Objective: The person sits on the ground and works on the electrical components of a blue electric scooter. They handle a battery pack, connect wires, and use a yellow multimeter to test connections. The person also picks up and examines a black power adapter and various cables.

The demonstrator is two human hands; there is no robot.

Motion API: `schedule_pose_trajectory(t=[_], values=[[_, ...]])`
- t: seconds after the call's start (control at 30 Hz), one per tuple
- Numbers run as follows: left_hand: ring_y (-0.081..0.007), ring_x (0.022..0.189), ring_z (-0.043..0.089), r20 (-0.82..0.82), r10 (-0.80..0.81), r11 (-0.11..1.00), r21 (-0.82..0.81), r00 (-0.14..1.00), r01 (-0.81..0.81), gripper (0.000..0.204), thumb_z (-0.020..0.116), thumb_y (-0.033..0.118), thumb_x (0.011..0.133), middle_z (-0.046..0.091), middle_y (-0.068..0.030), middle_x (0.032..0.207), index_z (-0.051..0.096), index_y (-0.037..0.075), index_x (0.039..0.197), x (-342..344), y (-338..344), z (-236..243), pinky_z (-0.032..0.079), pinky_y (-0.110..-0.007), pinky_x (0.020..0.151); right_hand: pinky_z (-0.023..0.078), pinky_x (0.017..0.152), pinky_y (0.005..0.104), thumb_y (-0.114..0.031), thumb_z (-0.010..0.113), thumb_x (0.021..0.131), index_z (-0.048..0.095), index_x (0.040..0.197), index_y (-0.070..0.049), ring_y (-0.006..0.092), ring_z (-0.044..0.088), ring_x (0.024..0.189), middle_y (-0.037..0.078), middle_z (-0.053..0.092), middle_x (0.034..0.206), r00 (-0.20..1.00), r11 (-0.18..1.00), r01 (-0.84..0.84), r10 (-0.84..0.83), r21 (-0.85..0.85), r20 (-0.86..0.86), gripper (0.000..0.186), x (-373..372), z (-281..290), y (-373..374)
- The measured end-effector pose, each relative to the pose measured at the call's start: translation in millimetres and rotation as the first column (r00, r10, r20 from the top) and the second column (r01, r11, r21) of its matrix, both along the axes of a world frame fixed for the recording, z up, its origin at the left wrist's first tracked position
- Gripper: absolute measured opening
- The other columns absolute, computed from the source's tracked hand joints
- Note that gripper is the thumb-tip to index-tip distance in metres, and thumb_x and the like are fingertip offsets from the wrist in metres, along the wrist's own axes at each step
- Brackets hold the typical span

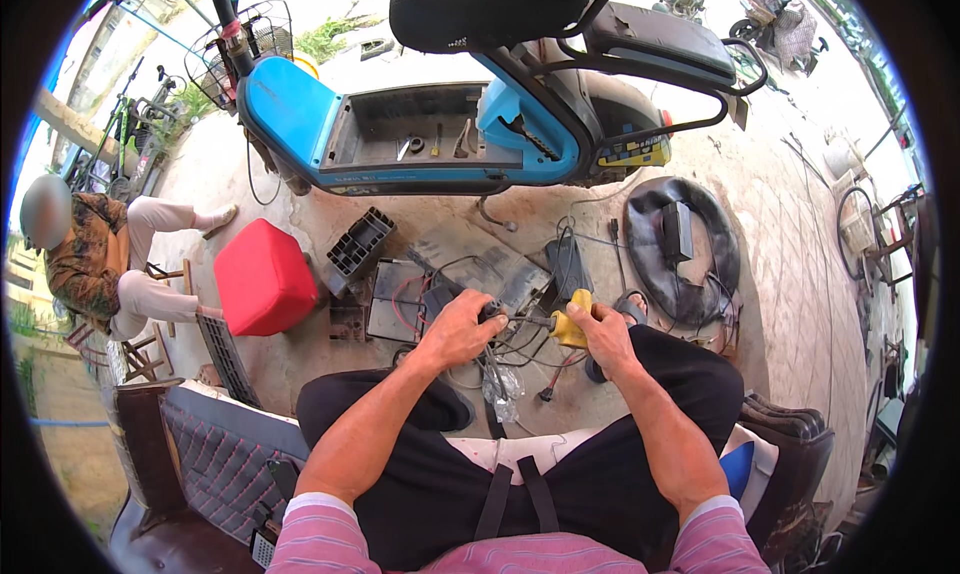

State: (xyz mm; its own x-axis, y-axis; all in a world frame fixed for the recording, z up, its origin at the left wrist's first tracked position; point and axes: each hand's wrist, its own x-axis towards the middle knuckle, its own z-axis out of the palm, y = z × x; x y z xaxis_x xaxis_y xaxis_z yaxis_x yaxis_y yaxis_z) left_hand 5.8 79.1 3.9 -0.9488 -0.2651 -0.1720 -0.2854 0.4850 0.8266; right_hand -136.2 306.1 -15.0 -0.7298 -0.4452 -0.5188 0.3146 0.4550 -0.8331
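My left hand [462,330] is closed around a black cable end [491,311], and the fingers cover part of it. My right hand [604,336] grips a yellow connector [571,326] whose exact kind I cannot make out. A dark cord runs from the yellow piece toward my left hand. Loose wires lie tangled on the ground below both hands. Just beyond my left hand is a grey box with red wires [395,299]. A dark rectangular box [568,270] sits beyond my right hand.
A blue electric scooter [285,109] stands ahead with its floor compartment uncovered. To the left are a red box-shaped seat [264,278], a black plastic tray [361,242] and a seated person [90,244]. A black inner tube [640,224] lies to the right around a black box [678,232].
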Motion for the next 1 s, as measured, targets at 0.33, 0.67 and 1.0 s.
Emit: schedule_pose_trajectory(t=[0.33, 0.67, 1.0], values=[[-0.0066, 0.08, 0.057, 0.139, -0.113, 0.815, 0.58, 0.984, 0.012, 0.02, 0.065, 0.016, 0.095, 0.065, -0.0002, 0.086, 0.063, 0.0, 0.105, 0.4, 30.6, 7.9, 0.047, -0.024, 0.076, 0.051, 0.07, 0.0305, -0.043, 0.074, 0.086, 0.067, 0.099, 0.008, 0.0147, 0.063, 0.076, 0.011, 0.069, 0.085, 0.959, 0.99, -0.114, 0.131, 0.082, -0.251, 0.053, -30.3, 35.6, 10.8], [-0.0127, 0.081, 0.064, 0.124, 0.077, 0.94, 0.321, 0.989, -0.113, 0.024, 0.063, 0.021, 0.097, 0.07, -0.0087, 0.091, 0.065, 0.001, 0.11, 9.2, -3.1, 25.7, 0.053, -0.029, 0.075, 0.053, 0.068, 0.0355, -0.038, 0.074, 0.084, 0.067, 0.094, 0.007, 0.02, 0.066, 0.071, 0.015, 0.07, 0.081, 0.85, 0.935, -0.167, 0.297, 0.313, -0.435, 0.046, -76.4, 106.7, 22.7], [-0.0086, 0.07, 0.056, -0.586, 0.703, 0.557, 0.102, 0.403, -0.824, 0.022, 0.06, 0.023, 0.1, 0.067, -0.0064, 0.088, 0.064, 0.004, 0.112, 42.7, -118.1, 65.8, 0.048, -0.024, 0.064, 0.049, 0.069, 0.027, -0.038, 0.072, 0.086, 0.065, 0.097, 0.004, 0.0127, 0.06, 0.077, 0.008, 0.064, 0.085, 0.904, 0.987, 0.16, -0.149, -0.006, -0.402, 0.045, -125.1, 83.3, 56.5]])
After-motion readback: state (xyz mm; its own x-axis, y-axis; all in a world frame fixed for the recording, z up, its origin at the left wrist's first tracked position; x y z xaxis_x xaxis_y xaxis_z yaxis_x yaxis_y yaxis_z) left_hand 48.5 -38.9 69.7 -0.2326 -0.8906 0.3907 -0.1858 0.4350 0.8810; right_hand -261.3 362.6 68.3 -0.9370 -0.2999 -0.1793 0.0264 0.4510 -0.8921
